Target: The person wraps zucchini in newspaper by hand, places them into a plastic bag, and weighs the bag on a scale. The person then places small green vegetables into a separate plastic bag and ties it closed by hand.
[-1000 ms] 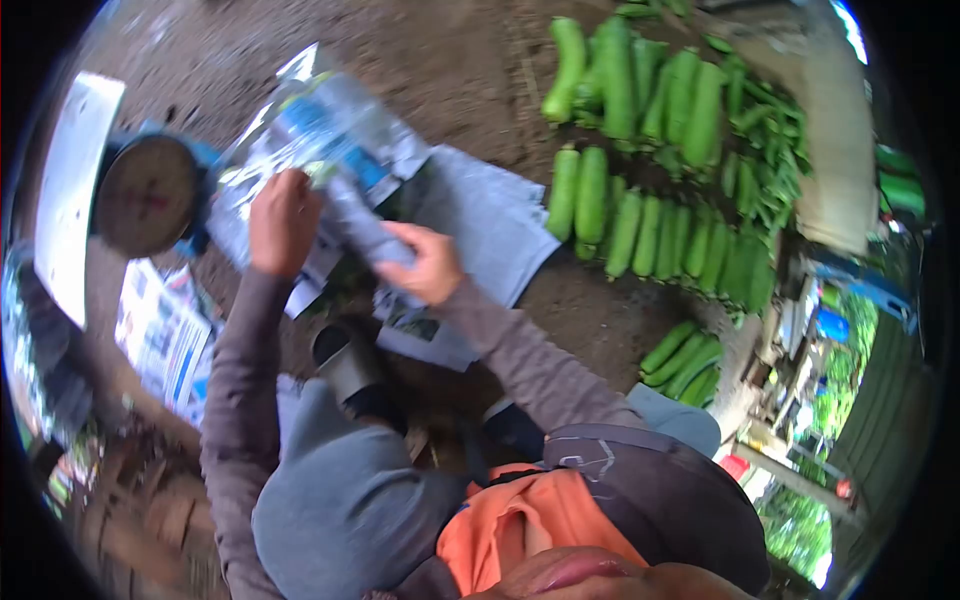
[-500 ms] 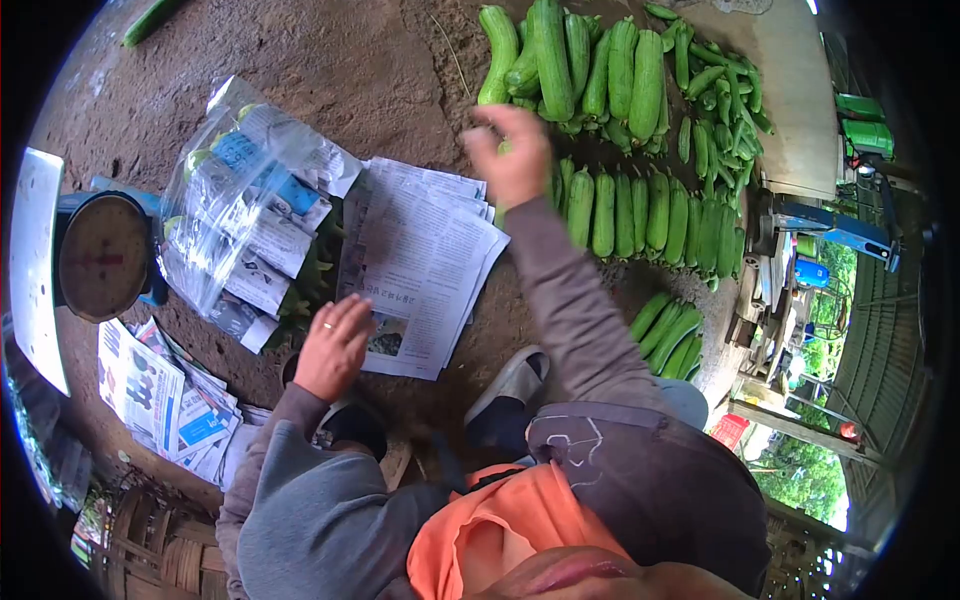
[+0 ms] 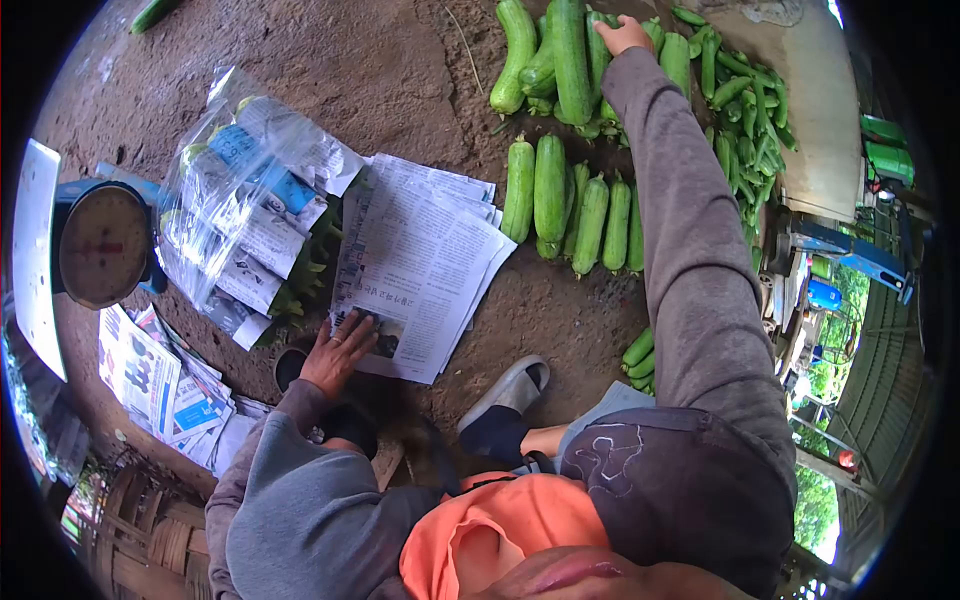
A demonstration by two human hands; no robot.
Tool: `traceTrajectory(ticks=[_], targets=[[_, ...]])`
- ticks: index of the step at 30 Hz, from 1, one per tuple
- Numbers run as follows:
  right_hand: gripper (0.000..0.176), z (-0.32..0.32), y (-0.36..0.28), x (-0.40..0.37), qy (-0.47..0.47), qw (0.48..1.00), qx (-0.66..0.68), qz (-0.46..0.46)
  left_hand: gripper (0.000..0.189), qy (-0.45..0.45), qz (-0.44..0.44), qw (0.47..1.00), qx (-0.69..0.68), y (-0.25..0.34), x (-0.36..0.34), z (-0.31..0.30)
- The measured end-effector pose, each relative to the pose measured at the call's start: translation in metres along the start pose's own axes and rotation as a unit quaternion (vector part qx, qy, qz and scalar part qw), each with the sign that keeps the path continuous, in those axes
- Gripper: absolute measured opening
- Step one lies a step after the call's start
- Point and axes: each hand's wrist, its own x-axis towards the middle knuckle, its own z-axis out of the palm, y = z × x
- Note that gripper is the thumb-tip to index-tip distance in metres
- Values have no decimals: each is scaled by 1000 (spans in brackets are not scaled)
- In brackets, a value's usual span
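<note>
My right hand (image 3: 624,35) is stretched far forward onto the heap of green gourds (image 3: 560,60), its fingers resting on one of them; whether it grips the gourd cannot be made out. My left hand (image 3: 338,352) lies flat with spread fingers on the near corner of a stack of newspaper sheets (image 3: 420,265) spread on the dirt floor. To the left of the sheets lies a clear plastic bag (image 3: 240,200) holding several gourds wrapped in newspaper.
A dial weighing scale (image 3: 100,245) stands at the left, with loose newspapers (image 3: 160,385) below it. More gourds lie in a row (image 3: 570,200) and a small pile (image 3: 640,355). My sandalled foot (image 3: 505,395) is near the sheets. Machinery stands at the right.
My right hand has reached farther out, from the edge of the gourd row to the far heap. My left hand has come down onto the corner of the newspaper stack.
</note>
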Motion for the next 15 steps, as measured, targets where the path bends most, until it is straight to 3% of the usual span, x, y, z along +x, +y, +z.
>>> traceTrajectory(ticks=[2, 9, 10, 13, 15], targets=[[76, -13, -33, -30, -9, 999, -16, 36, 63, 9, 1, 1000, 3, -2, 1, 3], [87, -10, -13, -21, -34, 999, -25, 28, 56, 40, 14, 999, -10, -5, 1, 1], [81, -10, -10, -24, 19, 1000, -17, 7, 56, 45, 17, 999, -5, -5, 1, 1], [69, -46, -2, -39, -136, 984, 119, -6, 54, 63, 10, 998, -5, -6, 3, 1], [59, -67, -1, -69, -112, 982, 154, -4, 56, 65, 17, 998, -3, -9, 5, 6]])
